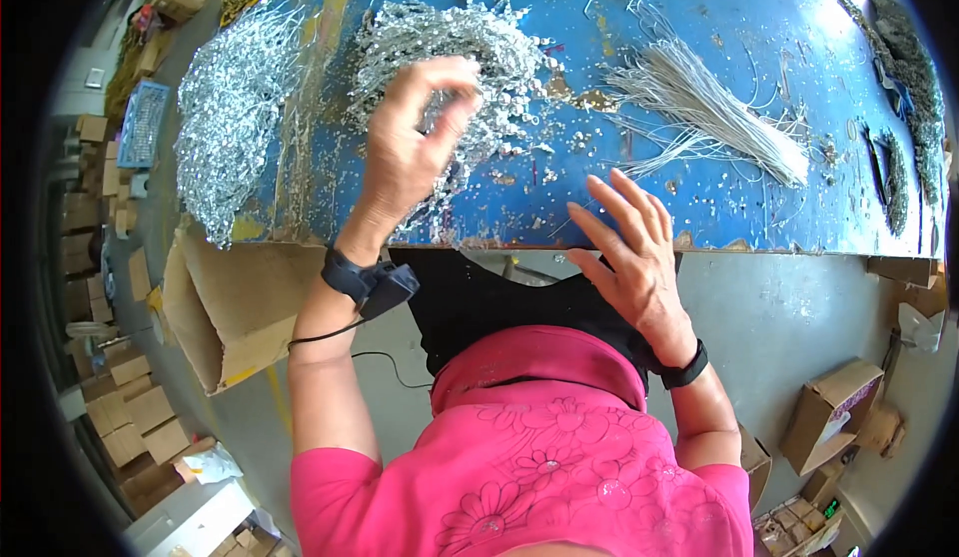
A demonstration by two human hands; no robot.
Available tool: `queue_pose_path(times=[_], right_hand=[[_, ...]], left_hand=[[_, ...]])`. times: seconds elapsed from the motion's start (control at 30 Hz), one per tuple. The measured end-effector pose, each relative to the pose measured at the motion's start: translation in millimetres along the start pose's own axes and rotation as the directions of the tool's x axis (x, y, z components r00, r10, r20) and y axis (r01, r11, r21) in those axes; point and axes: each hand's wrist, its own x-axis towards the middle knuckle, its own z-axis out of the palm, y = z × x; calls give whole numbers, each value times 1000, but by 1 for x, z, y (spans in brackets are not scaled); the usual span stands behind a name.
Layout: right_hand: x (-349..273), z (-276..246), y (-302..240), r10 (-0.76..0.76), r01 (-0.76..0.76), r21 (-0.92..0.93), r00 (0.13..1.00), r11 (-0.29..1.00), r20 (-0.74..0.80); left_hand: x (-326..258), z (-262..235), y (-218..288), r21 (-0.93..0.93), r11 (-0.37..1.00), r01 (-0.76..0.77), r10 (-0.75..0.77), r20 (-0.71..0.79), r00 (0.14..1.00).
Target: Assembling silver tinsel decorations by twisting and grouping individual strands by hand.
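My left hand (415, 132) is over the near part of a pile of silver glittery sprigs (450, 42) on the blue table. Its thumb and fingers curl toward each other in a pinch, and what they hold, if anything, is too small to make out. At the table's front edge, my right hand (631, 252) has its fingers stretched out and somewhat apart, with nothing seen in its grasp. Beyond it to the right lies a bundle of thin pale wires (714, 112), its strands splayed at the left end.
A heap of silver tinsel strands (235, 117) hangs over the front edge at left. Silver flecks litter the blue table (559, 197). An open cardboard box (250, 302) stands below the table's left side. Dark green tinsel (904, 67) lies at the far right.
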Motion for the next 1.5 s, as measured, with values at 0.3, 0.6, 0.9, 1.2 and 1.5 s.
queue_pose_path(times=[0.3, 0.6, 0.9, 1.2, 1.5], right_hand=[[-6, 21, 5, -179, 182, 26, 980, 983, -92], [-12, 21, 4, -199, 210, 60, 967, 976, -159], [-12, 23, 8, -176, 190, 59, 966, 980, -190], [-12, 26, 11, -207, 229, 73, 952, 971, -227], [8, 18, -11, 6, 28, 202, 986, 979, -166]], left_hand=[[41, -112, -23, -579, 804, -134, -169, -438, 883], [-55, -13, 60, -174, 983, 52, -26, 148, 989], [-80, 26, 56, -215, 944, 250, -230, 113, 967], [-77, 25, 55, -181, 952, 245, -224, 128, 966], [-82, 27, 60, -353, 839, 414, -379, 166, 910]])
